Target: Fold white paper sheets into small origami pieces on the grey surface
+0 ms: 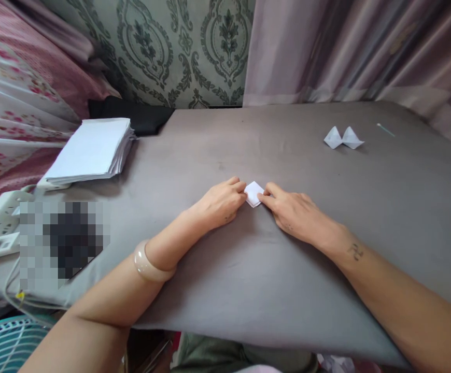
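A small folded white paper (254, 193), diamond-shaped with layered lower edges, lies between my hands over the grey cloth. My left hand (225, 199) pinches its left corner, the fingers curled together. At the opposite corner my right hand (287, 207) grips the paper between thumb and bent fingers. Farther back on the right stands a folded white paper piece (343, 139) with two pointed halves joined in the middle.
A thick stack of white paper (89, 147) lies at the left, near a black cloth-like item (132, 115). White power strips (0, 228) and cables lie at the left edge beside a blurred-out patch. A thin stick (385, 129) rests at the back right. A turquoise basket-like grille (11, 344) is below left.
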A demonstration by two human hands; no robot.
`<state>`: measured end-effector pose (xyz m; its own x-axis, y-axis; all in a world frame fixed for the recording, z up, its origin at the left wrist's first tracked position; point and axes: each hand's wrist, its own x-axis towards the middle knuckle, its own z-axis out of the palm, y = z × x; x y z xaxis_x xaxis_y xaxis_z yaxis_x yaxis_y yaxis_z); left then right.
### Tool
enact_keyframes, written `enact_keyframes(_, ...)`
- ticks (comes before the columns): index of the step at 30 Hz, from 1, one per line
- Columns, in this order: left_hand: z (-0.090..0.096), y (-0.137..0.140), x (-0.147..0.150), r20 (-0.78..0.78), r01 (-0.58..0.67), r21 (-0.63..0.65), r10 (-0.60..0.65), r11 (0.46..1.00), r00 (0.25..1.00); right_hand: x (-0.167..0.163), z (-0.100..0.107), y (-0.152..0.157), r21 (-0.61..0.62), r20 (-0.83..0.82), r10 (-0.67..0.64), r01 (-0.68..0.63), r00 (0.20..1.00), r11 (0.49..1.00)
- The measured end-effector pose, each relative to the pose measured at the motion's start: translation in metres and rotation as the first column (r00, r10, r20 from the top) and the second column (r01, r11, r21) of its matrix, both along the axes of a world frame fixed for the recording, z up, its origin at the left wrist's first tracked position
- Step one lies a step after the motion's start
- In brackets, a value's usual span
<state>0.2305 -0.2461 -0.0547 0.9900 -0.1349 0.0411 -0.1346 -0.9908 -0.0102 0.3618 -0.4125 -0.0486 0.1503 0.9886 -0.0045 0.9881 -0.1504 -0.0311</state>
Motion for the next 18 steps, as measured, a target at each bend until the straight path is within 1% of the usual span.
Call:
enact_keyframes(2,0.000,-0.007,-0.002,0.005,-0.049,0.031,0.049,0.998,0.999,0.002,-0.001,0.000,0.031,-0.064,-0.015,0.017,0.998,0.999)
enact_keyframes(4,0.001,-0.012,-0.003,0.000,-0.086,0.043,0.087,0.995,0.996,0.010,-0.006,0.003,0.115,-0.223,-0.018,0.045,0.975,0.992)
enact_keyframes(5,0.002,-0.014,-0.004,-0.008,-0.098,0.045,0.098,0.994,0.995,0.016,-0.010,0.005,0.173,-0.339,-0.022,0.086,0.941,0.981)
enact_keyframes(6,0.003,-0.016,-0.004,-0.018,-0.104,0.048,0.105,0.993,0.994,0.022,-0.013,0.008,0.218,-0.468,-0.038,0.157,0.883,0.963)
enact_keyframes(7,0.004,-0.018,-0.005,-0.028,-0.105,0.051,0.107,0.993,0.994,0.027,-0.017,0.011,0.229,-0.578,-0.115,0.295,0.808,0.928)
enact_keyframes(8,0.005,-0.020,-0.005,-0.037,-0.107,0.055,0.109,0.993,0.993,0.031,-0.019,0.013,0.209,-0.646,-0.202,0.425,0.736,0.881)
enact_keyframes(9,0.005,-0.022,-0.006,-0.041,-0.112,0.060,0.114,0.992,0.993,0.033,-0.022,0.015,0.191,-0.679,-0.254,0.499,0.689,0.845)
enact_keyframes(10,0.006,-0.024,-0.006,-0.045,-0.118,0.064,0.121,0.991,0.992,0.033,-0.023,0.016,0.183,-0.677,-0.298,0.545,0.674,0.818)
enact_keyframes(11,0.006,-0.026,-0.007,-0.050,-0.127,0.067,0.130,0.990,0.990,0.032,-0.024,0.016,0.191,-0.644,-0.319,0.550,0.695,0.813)
enact_keyframes(14,0.006,-0.029,-0.010,-0.067,-0.150,0.053,0.153,0.987,0.986,0.021,-0.024,0.015,0.238,-0.474,-0.305,0.453,0.826,0.859)
enact_keyframes(15,0.006,-0.028,-0.011,-0.064,-0.152,0.036,0.154,0.988,0.986,0.017,-0.024,0.014,0.239,-0.435,-0.294,0.424,0.851,0.874)
enact_keyframes(16,0.005,-0.027,-0.012,-0.056,-0.151,0.011,0.151,0.989,0.987,0.015,-0.024,0.013,0.234,-0.415,-0.284,0.403,0.865,0.885)
enact_keyframes(18,0.005,-0.021,-0.013,-0.031,-0.142,-0.061,0.140,0.988,0.990,0.013,-0.024,0.012,0.220,-0.426,-0.266,0.384,0.865,0.897)
